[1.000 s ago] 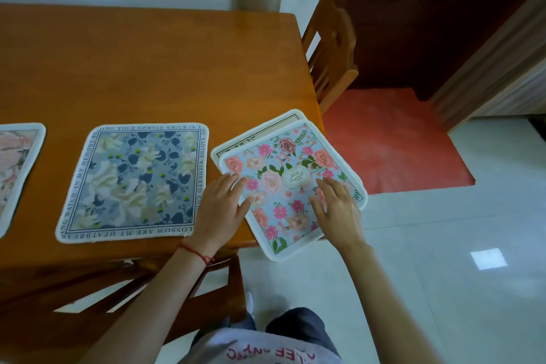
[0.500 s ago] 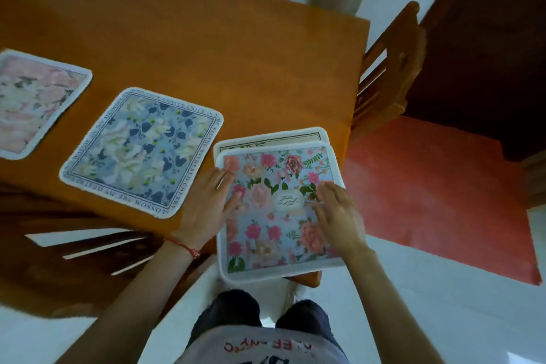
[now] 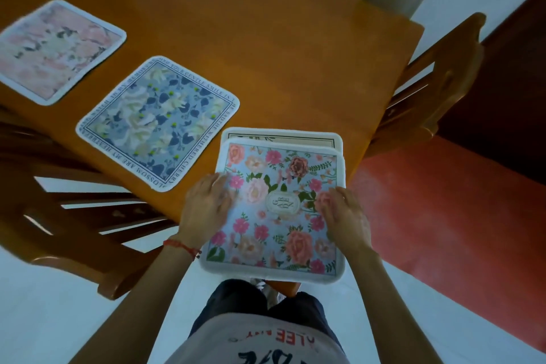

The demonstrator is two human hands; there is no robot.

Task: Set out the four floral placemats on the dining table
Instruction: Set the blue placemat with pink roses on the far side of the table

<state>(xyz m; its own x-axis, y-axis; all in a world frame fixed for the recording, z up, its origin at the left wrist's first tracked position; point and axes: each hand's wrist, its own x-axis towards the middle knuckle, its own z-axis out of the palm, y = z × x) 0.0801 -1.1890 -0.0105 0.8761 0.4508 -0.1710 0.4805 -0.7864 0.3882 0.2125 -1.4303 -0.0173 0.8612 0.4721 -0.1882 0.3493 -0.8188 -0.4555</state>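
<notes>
A glossy orange-brown wooden dining table [image 3: 266, 47] fills the upper part of the head view, with pale tiled floor below, a red floor mat [image 3: 443, 210] to the right and wooden chairs at the table's near edge [image 3: 74, 216] and its right end [image 3: 437, 86].

Two mats already lie flat and apart along the near side: a soft pink floral placemat with a white border [image 3: 56, 50] at far left, and beside it a blue-and-cream floral placemat with lettering round its border [image 3: 159, 122]. At the table's near right corner sits a pale-blue placemat printed with pink roses [image 3: 277, 210], stacked on a cream placemat with a thin dark line border [image 3: 283, 137], of which only the far strip shows. The rose mat overhangs the table edge toward the person.

The left hand [image 3: 206, 210], with a red cord at the wrist, rests on the rose mat's left margin with fingers fairly straight; the right hand [image 3: 345, 216] lies flat on its right side. Neither grips anything.

The step in hand looks like separating the top mat from the one beneath. To do it well, press lightly and slide only the rose mat, checking the cream one stays put, then square it to the table edge with even spacing.
</notes>
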